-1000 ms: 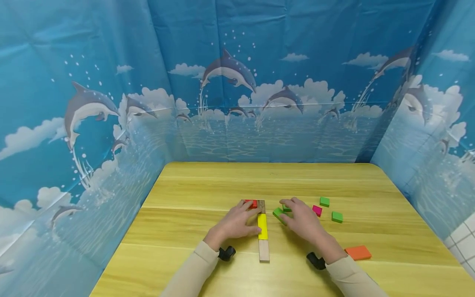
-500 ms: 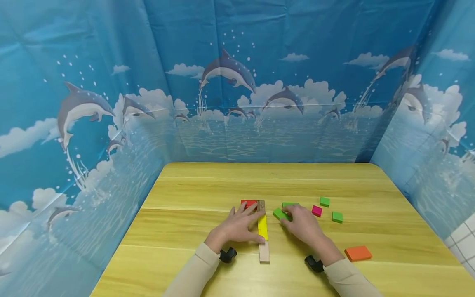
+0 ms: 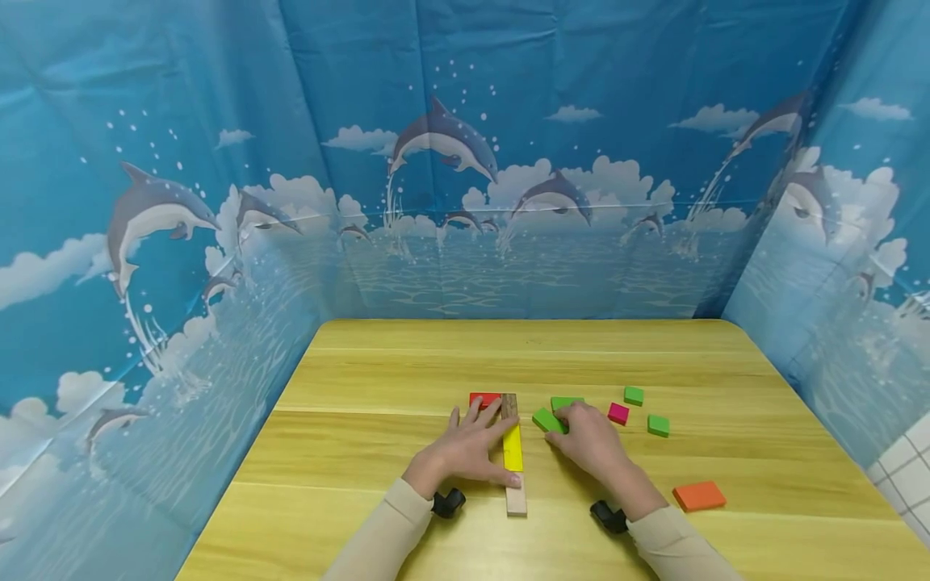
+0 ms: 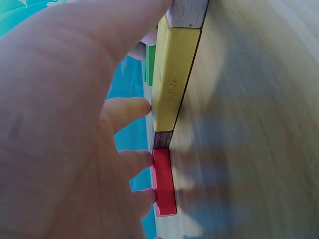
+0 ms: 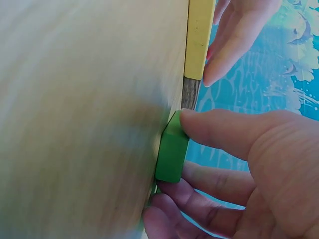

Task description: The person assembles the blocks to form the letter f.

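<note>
A row of flat blocks runs toward me in the head view: a dark brown block (image 3: 509, 403), a yellow block (image 3: 513, 453) and a pale wood block (image 3: 517, 503). Left of the brown end lies a red block (image 3: 477, 398). My left hand (image 3: 463, 452) rests over this row with fingers spread, thumb at the pale block, other fingertips by the brown and red ones. To the right, my right hand (image 3: 594, 442) pinches a slanted green block (image 5: 172, 154) between thumb and fingers, low at the table. A second green block (image 3: 567, 401) lies just behind it, partly hidden by the fingers.
Right of my right hand lie a small pink block (image 3: 618, 414) and two small green blocks, one farther back (image 3: 634, 396). An orange block (image 3: 699, 496) is nearer the right forearm. A dolphin-print curtain (image 3: 508, 266) hangs behind the wooden table (image 3: 349, 371).
My left fingers have spread wider, and the thumb has slid from the yellow block to the pale one. My right fingers have closed in on the slanted green block. The blocks lie nearly as before.
</note>
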Action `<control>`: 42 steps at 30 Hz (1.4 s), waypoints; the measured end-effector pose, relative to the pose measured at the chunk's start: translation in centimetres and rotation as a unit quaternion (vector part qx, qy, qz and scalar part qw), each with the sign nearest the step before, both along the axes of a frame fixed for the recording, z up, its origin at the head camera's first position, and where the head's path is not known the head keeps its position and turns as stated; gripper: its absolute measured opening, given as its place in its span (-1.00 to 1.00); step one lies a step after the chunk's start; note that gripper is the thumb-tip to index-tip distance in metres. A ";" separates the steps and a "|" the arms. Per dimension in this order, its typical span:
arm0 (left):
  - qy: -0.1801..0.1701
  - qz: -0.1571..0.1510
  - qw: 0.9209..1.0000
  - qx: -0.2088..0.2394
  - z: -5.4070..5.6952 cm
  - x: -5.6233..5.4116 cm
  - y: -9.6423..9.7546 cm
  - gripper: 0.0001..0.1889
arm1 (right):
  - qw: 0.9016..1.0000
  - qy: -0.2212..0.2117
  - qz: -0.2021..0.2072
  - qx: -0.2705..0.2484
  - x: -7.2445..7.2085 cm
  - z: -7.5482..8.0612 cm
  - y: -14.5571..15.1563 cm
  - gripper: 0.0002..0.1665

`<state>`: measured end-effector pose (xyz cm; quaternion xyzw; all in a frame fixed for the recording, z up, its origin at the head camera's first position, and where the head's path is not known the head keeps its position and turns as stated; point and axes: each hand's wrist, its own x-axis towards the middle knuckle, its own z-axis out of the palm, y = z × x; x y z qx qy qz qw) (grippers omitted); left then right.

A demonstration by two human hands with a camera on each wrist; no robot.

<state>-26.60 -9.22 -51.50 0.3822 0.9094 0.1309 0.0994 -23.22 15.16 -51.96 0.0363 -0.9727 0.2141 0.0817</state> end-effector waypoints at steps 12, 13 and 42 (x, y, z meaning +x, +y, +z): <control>0.003 -0.004 1.000 0.000 -0.6 0.0 -0.3 0.10 | 1.000 0.002 -0.011 -0.012 0.1 -0.4 -0.3 -0.69; 0.003 -0.006 1.000 0.001 -0.6 -0.1 -0.3 0.10 | 1.000 0.002 -0.011 -0.013 0.1 -0.4 -0.3 -0.69; 0.000 -0.013 1.000 0.015 -0.5 0.1 -0.5 0.09 | 1.000 0.015 0.005 0.005 0.5 0.1 0.0 -0.60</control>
